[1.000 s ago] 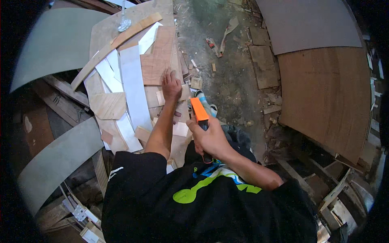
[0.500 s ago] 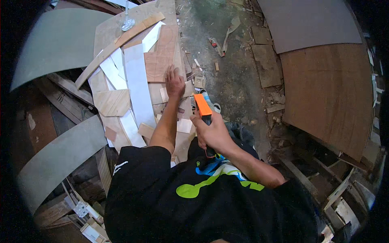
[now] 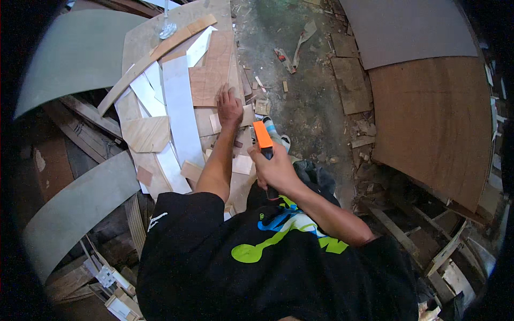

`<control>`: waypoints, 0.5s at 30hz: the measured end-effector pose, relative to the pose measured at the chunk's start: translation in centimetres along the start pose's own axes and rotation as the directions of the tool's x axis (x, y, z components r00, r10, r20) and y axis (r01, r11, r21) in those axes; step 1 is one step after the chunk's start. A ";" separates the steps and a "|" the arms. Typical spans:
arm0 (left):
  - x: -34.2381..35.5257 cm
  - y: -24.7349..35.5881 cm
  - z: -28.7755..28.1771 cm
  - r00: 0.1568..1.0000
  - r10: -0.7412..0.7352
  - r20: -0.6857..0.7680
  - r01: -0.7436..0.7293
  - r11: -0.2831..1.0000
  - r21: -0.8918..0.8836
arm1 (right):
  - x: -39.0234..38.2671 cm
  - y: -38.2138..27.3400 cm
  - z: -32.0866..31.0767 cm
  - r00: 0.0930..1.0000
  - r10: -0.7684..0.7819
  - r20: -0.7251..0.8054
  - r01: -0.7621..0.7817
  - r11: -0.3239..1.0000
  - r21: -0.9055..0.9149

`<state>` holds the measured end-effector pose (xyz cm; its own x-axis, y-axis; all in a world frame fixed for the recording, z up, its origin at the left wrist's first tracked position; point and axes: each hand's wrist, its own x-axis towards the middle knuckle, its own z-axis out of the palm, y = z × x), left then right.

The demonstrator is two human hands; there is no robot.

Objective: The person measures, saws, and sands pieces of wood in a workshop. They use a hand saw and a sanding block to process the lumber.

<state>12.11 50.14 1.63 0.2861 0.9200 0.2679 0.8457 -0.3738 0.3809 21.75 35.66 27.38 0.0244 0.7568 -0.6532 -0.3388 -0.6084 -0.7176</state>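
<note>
Below the head camera, near the middle of the view, an orange-tipped hand tool (image 3: 263, 137) stands upright in the right hand (image 3: 276, 170), whose fingers are wrapped tightly around its dark handle; what kind of tool it is cannot be told. Just to its left, the left hand (image 3: 230, 108) lies flat, fingers spread narrowly, pressing down on a brown wooden sheet (image 3: 211, 75) at the edge of a plywood board (image 3: 140, 41). On that board lie a long white strip (image 3: 179, 109), other pale offcuts and a curved wooden strip (image 3: 155, 53). A foot in a striped sock (image 3: 274, 131) shows just behind the tool. Further out, the dirty floor (image 3: 310, 96) carries scraps, a large brown panel (image 3: 433, 112) sits at the right, and bent grey sheets (image 3: 75, 53) lie at the left.
</note>
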 end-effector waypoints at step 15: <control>-0.7 0.0 -0.4 0.999 0.035 -0.007 -0.034 0.999 0.039 | 0.2 2.0 -1.3 0.995 0.072 -0.063 -0.072 0.997 0.011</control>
<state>11.74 49.41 1.84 0.3119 0.9057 0.2872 0.8523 -0.4003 0.3367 22.26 34.23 25.51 0.0593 0.6942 -0.7173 -0.3499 -0.6585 -0.6663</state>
